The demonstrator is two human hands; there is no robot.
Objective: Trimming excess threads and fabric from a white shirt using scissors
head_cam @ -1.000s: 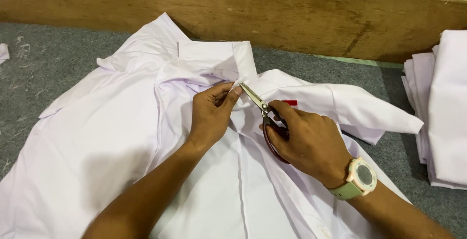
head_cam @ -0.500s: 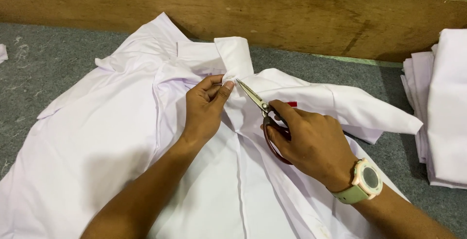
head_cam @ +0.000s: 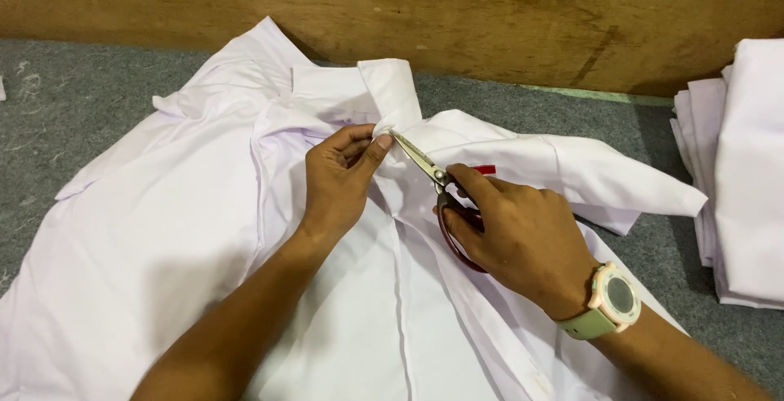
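Hands first, as I see them from here. My left hand [head_cam: 343, 179] lies on the white shirt [head_cam: 188, 229], its fingers curled in and the thumb and forefinger pinching a small fold of cloth just under the collar [head_cam: 384, 91]. My right hand [head_cam: 518, 238] is closed around the handles of a pair of scissors [head_cam: 429, 174], with the fingers through the dark red loops. The metal blades look nearly shut, and their tip touches the pinched cloth right beside my left thumb. A watch [head_cam: 612, 299] with a pale green strap sits on the right wrist.

The shirt is spread front up on a grey surface [head_cam: 57, 99], its collar toward a wooden board [head_cam: 490, 17] at the far edge. A small red mark [head_cam: 485, 170] shows on the shirt just beyond my right fingers. A stack of folded white cloth [head_cam: 743, 172] lies well apart on the right, cut off by the frame.

I cannot tell what the blade tip is on, because my fingers hide the spot. My right palm covers most of the handles. Both forearms run out of the bottom of the view.
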